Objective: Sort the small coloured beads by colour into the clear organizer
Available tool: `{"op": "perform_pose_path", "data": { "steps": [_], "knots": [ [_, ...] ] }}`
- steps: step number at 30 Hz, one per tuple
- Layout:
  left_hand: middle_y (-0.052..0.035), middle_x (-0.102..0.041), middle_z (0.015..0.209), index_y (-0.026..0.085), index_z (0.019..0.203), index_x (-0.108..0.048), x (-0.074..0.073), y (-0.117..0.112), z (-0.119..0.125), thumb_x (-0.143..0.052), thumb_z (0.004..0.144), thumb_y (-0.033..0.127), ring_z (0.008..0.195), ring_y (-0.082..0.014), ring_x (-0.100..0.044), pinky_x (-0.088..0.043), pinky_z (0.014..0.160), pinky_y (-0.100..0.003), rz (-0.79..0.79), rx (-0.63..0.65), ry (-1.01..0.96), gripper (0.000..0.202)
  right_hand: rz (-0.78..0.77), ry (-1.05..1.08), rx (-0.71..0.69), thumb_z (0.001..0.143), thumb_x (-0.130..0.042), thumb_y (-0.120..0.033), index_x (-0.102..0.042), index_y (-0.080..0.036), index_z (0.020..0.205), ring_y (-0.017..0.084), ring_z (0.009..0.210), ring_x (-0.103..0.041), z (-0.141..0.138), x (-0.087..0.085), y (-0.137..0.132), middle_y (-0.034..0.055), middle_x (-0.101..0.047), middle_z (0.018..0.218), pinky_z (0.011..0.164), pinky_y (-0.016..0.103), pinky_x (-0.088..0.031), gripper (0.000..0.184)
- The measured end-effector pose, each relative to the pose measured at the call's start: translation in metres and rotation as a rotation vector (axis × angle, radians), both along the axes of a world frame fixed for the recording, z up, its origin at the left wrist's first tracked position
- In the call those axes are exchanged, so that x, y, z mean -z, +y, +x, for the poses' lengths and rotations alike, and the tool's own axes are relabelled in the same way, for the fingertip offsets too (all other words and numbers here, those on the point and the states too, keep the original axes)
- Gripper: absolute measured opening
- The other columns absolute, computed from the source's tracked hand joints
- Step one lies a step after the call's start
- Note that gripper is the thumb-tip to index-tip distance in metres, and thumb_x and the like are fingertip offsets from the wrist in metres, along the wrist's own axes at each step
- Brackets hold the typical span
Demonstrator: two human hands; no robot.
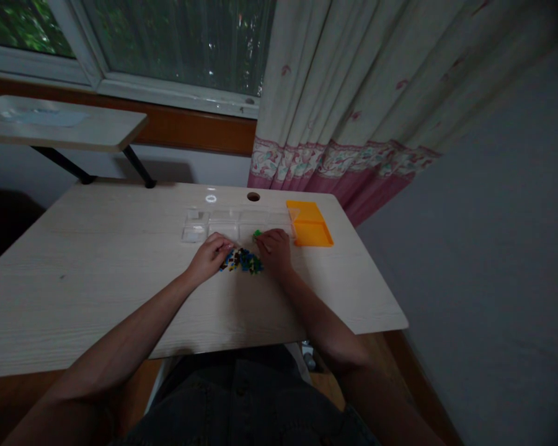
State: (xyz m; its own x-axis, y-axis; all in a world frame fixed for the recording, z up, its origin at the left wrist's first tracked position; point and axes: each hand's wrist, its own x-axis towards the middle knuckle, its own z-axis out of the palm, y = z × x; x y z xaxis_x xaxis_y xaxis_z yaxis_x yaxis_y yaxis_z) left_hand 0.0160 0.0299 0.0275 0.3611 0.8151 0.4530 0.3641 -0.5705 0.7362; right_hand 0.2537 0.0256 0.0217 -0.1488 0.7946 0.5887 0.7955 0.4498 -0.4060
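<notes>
At the frame's centre, the left hand lay with fingers curled at the pile of small coloured pieces; whether it gripped any could not be told. The right hand seemed to pinch a green piece just above the pile, near the clear tray.

Dim room, pale wooden counter below a window.
The counter has a round hole near its far edge. Beyond its far left corner stands a smaller pale table on black legs. Behind, the white-framed window shows green leaves above a brown wooden band. A cream curtain with a pink patterned hem hangs past the far right corner. A plain grey wall fills the right side; brown wooden floor shows below the counter's right edge.
</notes>
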Motion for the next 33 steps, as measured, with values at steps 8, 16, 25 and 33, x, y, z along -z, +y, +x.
{"op": "perform_pose_path", "data": {
  "steps": [8,16,25,33],
  "knots": [
    [-0.0055,-0.059,0.089,0.019,0.097,-0.068,-0.004,-0.004,0.000,-0.049,0.100,0.037,0.087,-0.0180,-0.057,-0.049,0.078,-0.032,0.026,0.044,0.078,0.026,-0.022,-0.025,0.238,0.096,-0.060,-0.030,-0.076,-0.024,0.102,0.024,0.110,-0.053,0.006,0.008,0.011,0.0069,-0.071,0.107,0.099,0.041,-0.037,0.019],
    [-0.0058,-0.059,0.092,0.019,0.101,-0.068,-0.003,-0.003,-0.002,-0.049,0.099,0.037,0.089,-0.0186,-0.058,-0.049,0.078,-0.031,0.029,0.044,0.095,0.026,-0.016,0.033,0.198,0.099,-0.050,-0.025,-0.074,-0.023,0.111,0.023,0.106,-0.055,0.009,0.007,0.008,0.0078,-0.070,0.104,0.098,0.040,-0.038,0.027],
    [-0.0079,-0.060,0.100,0.022,0.100,-0.072,-0.004,-0.011,0.003,-0.061,0.090,0.030,0.097,-0.0218,-0.056,-0.047,0.087,-0.036,0.113,0.203,0.267,0.017,-0.013,0.095,0.147,0.101,-0.047,-0.032,-0.074,-0.021,0.109,0.022,0.101,-0.059,0.008,0.006,0.004,0.0077,-0.072,0.100,0.097,0.038,-0.042,0.031],
    [-0.0081,-0.061,0.103,0.024,0.102,-0.071,-0.004,-0.012,0.004,-0.062,0.087,0.026,0.100,-0.0250,-0.055,-0.043,0.088,-0.040,0.187,0.197,0.440,0.018,-0.031,0.090,0.132,0.102,-0.045,-0.033,-0.074,-0.020,0.106,0.021,0.100,-0.059,0.007,0.003,0.003,0.0077,-0.073,0.099,0.096,0.037,-0.043,0.032]
  ]
}}
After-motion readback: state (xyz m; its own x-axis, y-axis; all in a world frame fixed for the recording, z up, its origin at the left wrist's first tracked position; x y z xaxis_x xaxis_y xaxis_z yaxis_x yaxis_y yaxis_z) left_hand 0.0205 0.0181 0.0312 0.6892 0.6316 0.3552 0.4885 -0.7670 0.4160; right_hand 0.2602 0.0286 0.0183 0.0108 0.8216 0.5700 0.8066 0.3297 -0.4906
